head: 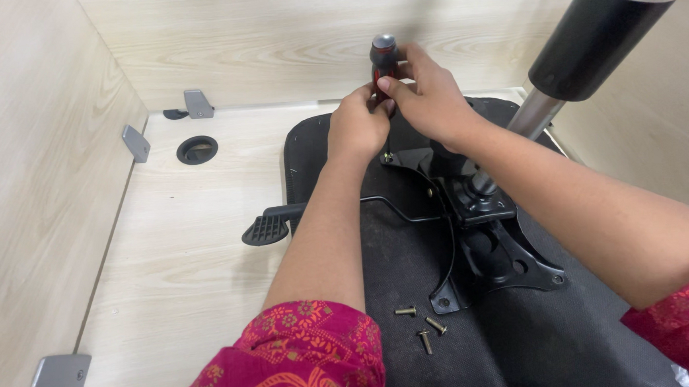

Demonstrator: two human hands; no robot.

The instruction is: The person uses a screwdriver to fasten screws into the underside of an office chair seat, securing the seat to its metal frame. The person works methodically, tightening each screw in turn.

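Brackets of grey metal sit along the left wooden wall: one low down (pixel 61 376), one higher up (pixel 136 142), and a third (pixel 198 104) at the back corner. Just right of these, a round cable hole (pixel 197 149) opens in the pale wood desk (pixel 182 267). Further right, a black ribbed lever paddle (pixel 265 229) sticks out from under an upturned chair seat (pixel 397 278), which lies flat on the desk with its black underside facing up.

The person's left hand (pixel 358 125) comes next, its fingers curled narrow around the lower part of a screwdriver (pixel 384 59) with a red and black handle and a grey cap. The tool stands upright over the far edge of the seat, near the back wall. The right hand (pixel 428 94) is touching the left, with its fingers pinched around the handle just below the cap. Both sleeves are magenta with a printed pattern.

Below the hands, a black metal mechanism plate (pixel 491 248) is fixed on the seat's underside, its thin lever rod running left toward the paddle. Three loose bolts (pixel 423 328) lie on the seat near the plate's nearer corner. At far right, a black gas-lift cylinder (pixel 605 26) with a shiny chrome piston (pixel 533 116) rises from the plate toward the upper corner.
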